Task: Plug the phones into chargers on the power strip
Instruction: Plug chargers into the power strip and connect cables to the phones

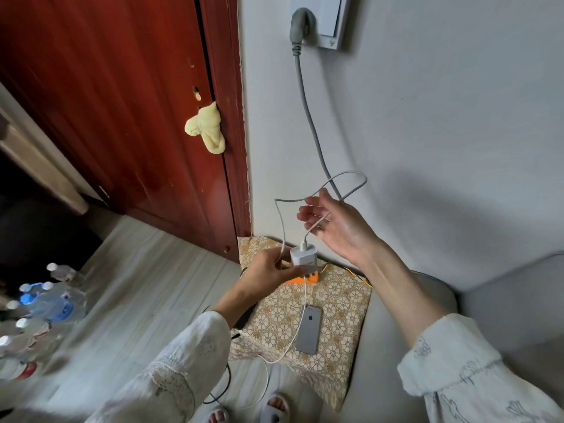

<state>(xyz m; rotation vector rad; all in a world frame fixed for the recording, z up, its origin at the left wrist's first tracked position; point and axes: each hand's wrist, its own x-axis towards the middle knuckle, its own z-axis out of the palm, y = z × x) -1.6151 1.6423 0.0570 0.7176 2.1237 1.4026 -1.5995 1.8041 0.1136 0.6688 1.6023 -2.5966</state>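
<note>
Now mid-step: left hand (268, 268) gripping charger (303, 255) above orange power strip (300, 279), right hand (335, 222) spread, untangling cable (320, 196) (phone (309, 329) lying on cushion (341, 300)). Next: press plug down.

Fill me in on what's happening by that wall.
A person is setting up phone charging. The left hand grips a white charger just above an orange power strip on a patterned cloth. The right hand is open, with the charger's white cable draped across its fingers. A grey phone lies face down on the cloth, a white cable running along its left edge.
</note>
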